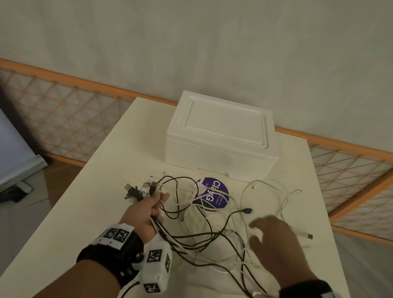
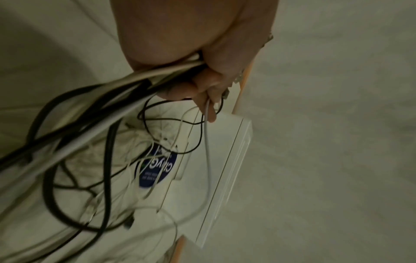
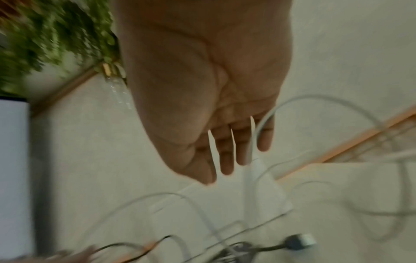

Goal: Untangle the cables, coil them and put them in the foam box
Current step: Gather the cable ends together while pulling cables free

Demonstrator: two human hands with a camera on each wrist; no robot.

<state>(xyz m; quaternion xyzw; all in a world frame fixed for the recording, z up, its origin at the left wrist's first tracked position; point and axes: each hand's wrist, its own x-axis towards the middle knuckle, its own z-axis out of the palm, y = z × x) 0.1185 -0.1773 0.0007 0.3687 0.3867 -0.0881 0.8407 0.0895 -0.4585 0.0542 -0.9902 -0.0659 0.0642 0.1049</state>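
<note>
A tangle of black and white cables (image 1: 204, 231) lies across the middle of the white table (image 1: 107, 199). My left hand (image 1: 153, 209) grips a bunch of these cables (image 2: 144, 78), with several plug ends (image 1: 138, 188) sticking out past the fist. My right hand (image 1: 271, 238) hovers over the right side of the tangle with fingers (image 3: 226, 156) straight and spread, and a white cable (image 3: 258, 128) runs past them. The white foam box (image 1: 221, 137) stands behind the cables with its lid on.
A round purple sticker (image 1: 212, 195) lies on the table under the cables, in front of the box. An orange lattice fence (image 1: 63, 122) runs behind the table. A loose black USB plug (image 1: 247, 211) lies near my right hand. Floor drops off at both table sides.
</note>
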